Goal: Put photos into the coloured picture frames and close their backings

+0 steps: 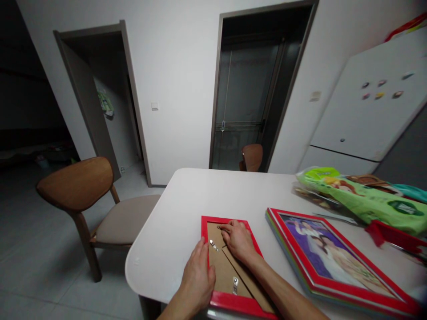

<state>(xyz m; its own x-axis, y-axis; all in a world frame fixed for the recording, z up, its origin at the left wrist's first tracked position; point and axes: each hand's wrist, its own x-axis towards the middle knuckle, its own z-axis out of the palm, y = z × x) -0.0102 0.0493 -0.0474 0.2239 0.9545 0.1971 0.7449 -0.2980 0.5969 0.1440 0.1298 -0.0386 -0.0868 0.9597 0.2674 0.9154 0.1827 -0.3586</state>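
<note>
A red picture frame (233, 302) lies face down at the near edge of the table, its brown backboard (224, 271) facing up. My left hand (198, 273) grips the frame's left side, thumb over the inner edge and fingers along the outside. Near the top of the backboard, my right hand (238, 238) is closed, its fingertips pinched at a small metal hanger (219, 227) that they partly hide. One metal clip (213, 245) sits at the upper left of the board and another clip (235, 285) near the bottom. A stand leg runs diagonally under my right forearm.
Right of my hands lies a stack of frames (313, 271), a wedding photo on top. Behind it are a green plastic package (373, 195) and a red-handled tool (393, 238). A wooden chair (80, 184) stands left of the white table (233, 191); another chair (252, 156) is beyond.
</note>
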